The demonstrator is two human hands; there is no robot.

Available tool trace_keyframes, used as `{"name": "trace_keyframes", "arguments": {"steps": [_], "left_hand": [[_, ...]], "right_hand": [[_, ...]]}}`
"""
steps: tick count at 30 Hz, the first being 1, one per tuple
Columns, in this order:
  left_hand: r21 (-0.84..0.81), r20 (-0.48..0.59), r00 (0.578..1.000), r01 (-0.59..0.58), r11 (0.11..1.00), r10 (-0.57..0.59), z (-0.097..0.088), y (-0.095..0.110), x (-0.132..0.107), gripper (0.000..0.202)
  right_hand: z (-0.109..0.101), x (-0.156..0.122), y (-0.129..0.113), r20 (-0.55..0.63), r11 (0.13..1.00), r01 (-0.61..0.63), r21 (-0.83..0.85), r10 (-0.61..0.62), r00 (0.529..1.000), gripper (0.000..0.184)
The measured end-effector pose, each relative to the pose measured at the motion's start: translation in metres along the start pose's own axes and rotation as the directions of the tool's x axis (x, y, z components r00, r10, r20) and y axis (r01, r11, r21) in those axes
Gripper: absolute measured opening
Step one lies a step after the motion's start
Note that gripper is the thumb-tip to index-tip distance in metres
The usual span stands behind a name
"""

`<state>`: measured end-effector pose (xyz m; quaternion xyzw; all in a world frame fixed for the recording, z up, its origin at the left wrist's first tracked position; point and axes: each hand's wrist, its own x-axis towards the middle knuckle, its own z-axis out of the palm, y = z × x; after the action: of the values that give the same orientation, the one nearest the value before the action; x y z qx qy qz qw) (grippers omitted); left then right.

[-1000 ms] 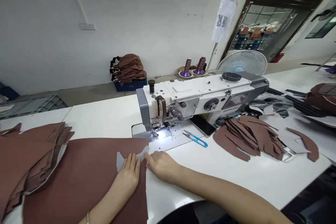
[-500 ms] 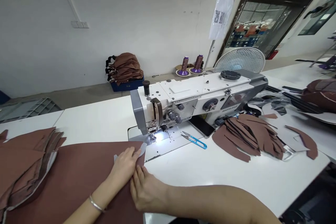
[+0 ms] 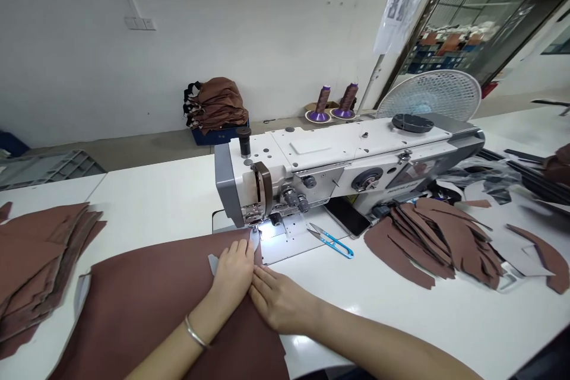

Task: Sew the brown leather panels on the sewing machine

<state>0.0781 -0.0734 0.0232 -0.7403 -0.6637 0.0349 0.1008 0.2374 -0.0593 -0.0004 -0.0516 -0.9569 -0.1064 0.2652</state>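
Observation:
A large brown leather-like panel [image 3: 151, 291] lies on the white table, its far right corner at the needle area of the sewing machine [image 3: 256, 208]. My left hand [image 3: 236, 267] rests flat on that corner with its fingers stretched out. Light grey ends of a small piece [image 3: 213, 263] stick out from under it on both sides; the rest is hidden. My right hand [image 3: 282, 300] is closed on the panel's right edge, touching the left hand; its thumb is hidden. Blue-handled thread snips [image 3: 336, 245] lie to the right of the needle.
Stacked brown pieces [image 3: 35, 267] lie at the left. More cut brown pieces [image 3: 427, 237] lie to the right, near a phone [image 3: 350, 217]. Behind the machine stand purple-based thread cones [image 3: 320, 105] and a fan [image 3: 439, 95]. A blue bin [image 3: 218, 135] holds brown material.
Both hands have slid the panel forward and to the right, bringing its corner and the grey piece up to the needle area. The view has shifted somewhat.

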Motion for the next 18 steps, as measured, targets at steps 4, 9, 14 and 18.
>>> {"name": "trace_keyframes", "arguments": {"steps": [4,9,14,18], "left_hand": [[0.046,-0.059,0.998,-0.027,0.999,0.03,0.0038,-0.0004,0.0007,0.036],[0.095,-0.091,0.992,-0.074,0.993,0.083,0.0068,-0.0019,-0.0005,0.036],[0.086,-0.048,0.997,-0.054,0.995,0.059,0.0045,0.0003,0.0,0.037],[0.062,0.012,0.999,-0.038,0.997,0.038,0.0013,0.0017,0.0007,0.037]], "right_hand": [[0.0001,-0.002,0.0025,-0.02,1.0,-0.007,0.015,0.007,1.0,0.027],[0.0002,-0.0016,0.0053,-0.042,1.0,-0.001,0.019,0.002,0.999,0.026],[-0.0006,-0.0011,0.0057,-0.008,0.999,-0.004,0.033,0.005,1.0,0.026],[0.0014,-0.0033,0.0037,0.003,0.999,-0.013,0.036,0.013,1.0,0.026]]}}
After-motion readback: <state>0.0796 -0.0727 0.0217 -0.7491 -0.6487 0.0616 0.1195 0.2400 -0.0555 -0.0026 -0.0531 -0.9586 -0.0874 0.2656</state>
